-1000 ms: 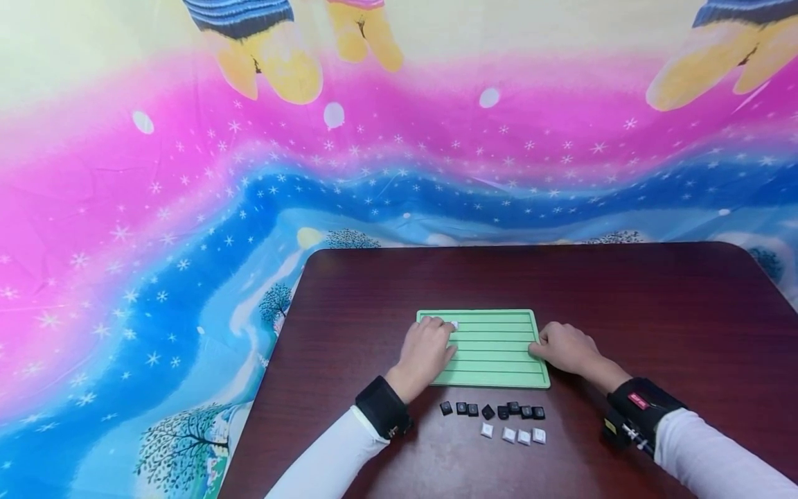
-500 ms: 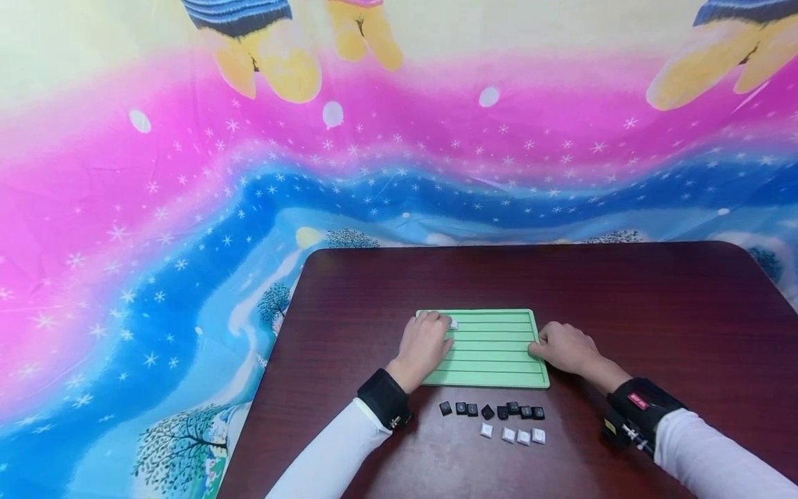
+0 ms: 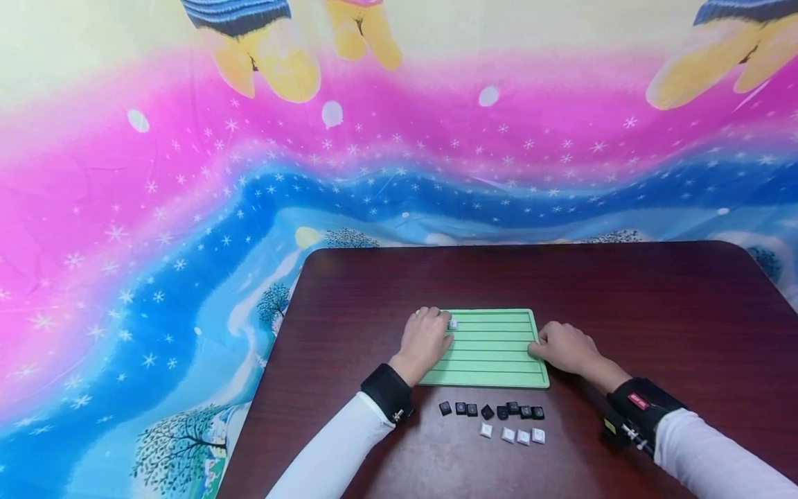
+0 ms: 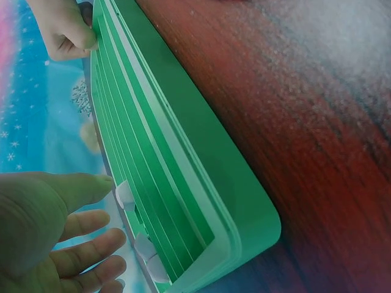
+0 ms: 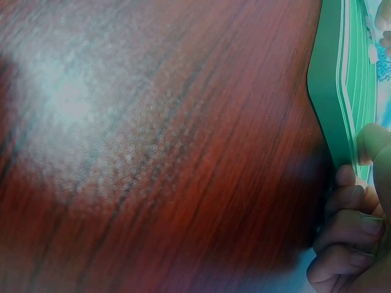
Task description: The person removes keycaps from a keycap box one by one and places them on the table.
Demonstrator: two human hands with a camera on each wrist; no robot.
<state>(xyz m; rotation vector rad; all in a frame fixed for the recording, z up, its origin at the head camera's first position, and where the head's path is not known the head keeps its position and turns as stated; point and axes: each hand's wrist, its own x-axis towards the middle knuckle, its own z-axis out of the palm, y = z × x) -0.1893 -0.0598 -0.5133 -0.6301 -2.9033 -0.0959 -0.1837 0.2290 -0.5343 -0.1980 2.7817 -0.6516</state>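
A light green ridged tray (image 3: 492, 353) lies on the table. My left hand (image 3: 425, 341) is over its left end, fingers loosely bent and thumb apart. In the left wrist view, nothing is between that thumb and the fingers. A white keycap (image 3: 453, 324) sits in the top row, right at the left fingertips. The left wrist view shows more white keycaps (image 4: 145, 245) in that row, which my hand hides in the head view. My right hand (image 3: 569, 348) grips the tray's right edge, thumb over the rim and fingers curled against the outer side.
In front of the tray, several black keycaps (image 3: 488, 412) lie in a loose row on the dark brown table (image 3: 349, 298). Several white keycaps (image 3: 508, 435) lie nearer to me. A colourful printed cloth (image 3: 399, 166) hangs behind the table and along its left side.
My left hand has drawn slightly left and back from the white keycap, showing more of it in the tray's top row. The right hand keeps its grip on the tray.
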